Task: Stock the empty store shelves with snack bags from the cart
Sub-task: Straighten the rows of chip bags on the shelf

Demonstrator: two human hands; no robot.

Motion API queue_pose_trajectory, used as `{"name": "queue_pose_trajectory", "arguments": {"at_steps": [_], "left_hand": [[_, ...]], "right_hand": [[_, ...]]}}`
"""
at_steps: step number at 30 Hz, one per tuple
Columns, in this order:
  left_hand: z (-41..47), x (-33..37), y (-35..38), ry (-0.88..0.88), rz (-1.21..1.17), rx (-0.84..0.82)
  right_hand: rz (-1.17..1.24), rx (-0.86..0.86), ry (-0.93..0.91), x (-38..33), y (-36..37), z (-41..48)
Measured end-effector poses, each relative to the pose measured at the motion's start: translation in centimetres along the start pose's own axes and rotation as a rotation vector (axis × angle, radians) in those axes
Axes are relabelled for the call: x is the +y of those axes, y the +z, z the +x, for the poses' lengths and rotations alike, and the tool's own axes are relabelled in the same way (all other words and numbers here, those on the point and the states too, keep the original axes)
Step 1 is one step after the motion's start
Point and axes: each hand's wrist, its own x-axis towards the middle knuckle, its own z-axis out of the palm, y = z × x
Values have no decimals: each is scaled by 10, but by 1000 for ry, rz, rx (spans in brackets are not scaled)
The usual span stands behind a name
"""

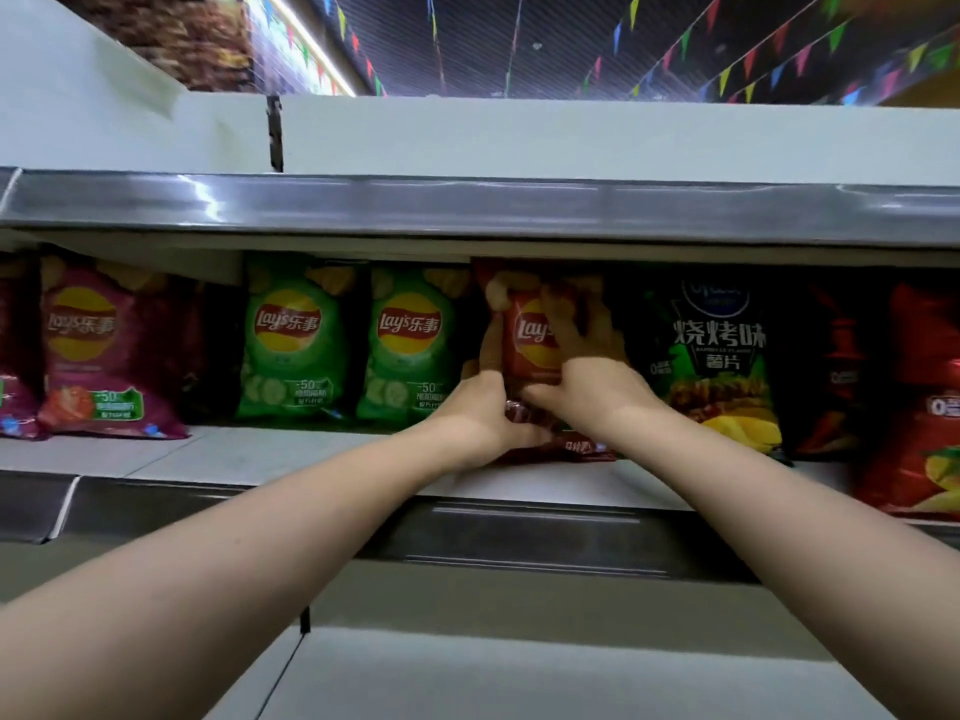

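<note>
The white shelf (311, 454) across mid-frame holds a row of upright chip bags, green bags (296, 335) left of centre and a dark bag (717, 356) right of it, and between them the red bag (524, 345) stands with its long axis vertical and logo outward, partly hidden by the left hand (483, 407) and right hand (587, 371) gripping its sides.

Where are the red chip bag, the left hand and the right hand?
red chip bag (527, 337), head view, logo.
left hand (480, 415), head view, back.
right hand (592, 389), head view, back.

bright overhead strip | glare on shelf rail (467, 202) | edges blurred
</note>
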Motion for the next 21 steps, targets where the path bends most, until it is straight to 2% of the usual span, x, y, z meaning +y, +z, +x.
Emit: {"name": "queue_pose_trajectory", "arguments": {"at_steps": [3, 6, 9, 12, 15, 19, 21], "left_hand": [[4, -3, 0, -68, -9, 2], [4, -5, -5, -107, 39, -11], [7, -8, -7, -76, 146, -21], [11, -8, -4, -50, 148, -36], [13, -2, -2, -54, 189, -30], [17, 1, -2, 11, 196, -86], [21, -1, 0, 25, 196, -94]], "right_hand": [[18, 29, -69, -3, 0, 19], [-61, 23, -34, -10, 1, 24], [-134, 12, 49, -12, 15, 14], [-161, -115, 67, -6, 19, 9], [-85, -212, 65, -1, 5, 5], [-59, -233, 76, 4, 2, 5], [-14, -191, 52, 4, 7, 9]]}}
